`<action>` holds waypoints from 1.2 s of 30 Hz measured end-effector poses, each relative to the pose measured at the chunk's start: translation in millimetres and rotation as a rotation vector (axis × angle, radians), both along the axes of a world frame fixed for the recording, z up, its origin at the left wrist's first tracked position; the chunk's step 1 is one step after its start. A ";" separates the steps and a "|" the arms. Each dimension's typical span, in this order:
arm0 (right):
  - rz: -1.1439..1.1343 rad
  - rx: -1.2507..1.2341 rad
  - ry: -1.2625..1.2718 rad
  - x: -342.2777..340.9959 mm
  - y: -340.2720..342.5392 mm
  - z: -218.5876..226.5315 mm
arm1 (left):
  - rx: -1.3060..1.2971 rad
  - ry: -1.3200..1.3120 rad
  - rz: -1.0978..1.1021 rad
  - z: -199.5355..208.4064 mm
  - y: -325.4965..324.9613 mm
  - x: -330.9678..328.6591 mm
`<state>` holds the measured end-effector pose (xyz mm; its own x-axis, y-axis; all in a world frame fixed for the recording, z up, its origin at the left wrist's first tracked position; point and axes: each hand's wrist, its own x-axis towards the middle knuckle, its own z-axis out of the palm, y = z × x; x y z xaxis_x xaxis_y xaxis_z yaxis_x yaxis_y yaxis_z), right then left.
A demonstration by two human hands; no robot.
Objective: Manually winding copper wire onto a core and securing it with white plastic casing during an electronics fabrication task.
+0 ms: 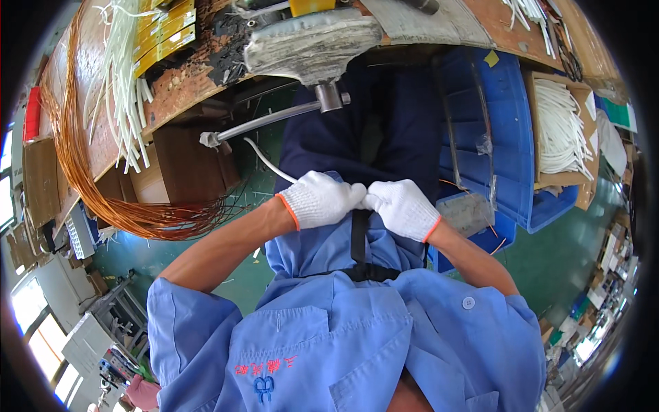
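Observation:
Above my lap my two gloved hands meet, fingertips against fingertips. My left hand (324, 199), in a white knit glove with an orange cuff, is closed around a thin white tube (266, 160); its free end sticks out toward the far left. Fingers pinched together, my right hand (401, 210) wears the same kind of glove. Whatever lies between its fingertips is hidden. Just beyond the hands, a metal lever with a wrapped tip (264, 125) hangs from a worn grey fixture (312, 48) at the bench edge.
On the left, a bundle of copper wires (130, 209) droops off the wooden bench (182, 89), beside white tubes (118, 82) and yellow boards (165, 34). Blue bins (504, 130) stand at the right, with a cardboard box (587, 127) of white tubes.

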<state>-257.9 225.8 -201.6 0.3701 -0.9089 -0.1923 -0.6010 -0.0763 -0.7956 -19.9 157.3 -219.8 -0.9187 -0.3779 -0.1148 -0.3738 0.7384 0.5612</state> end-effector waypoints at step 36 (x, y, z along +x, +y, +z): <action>0.186 -0.037 0.161 -1.2 -17.2 -10.8 | -0.071 0.210 0.124 -40.9 8.5 2.1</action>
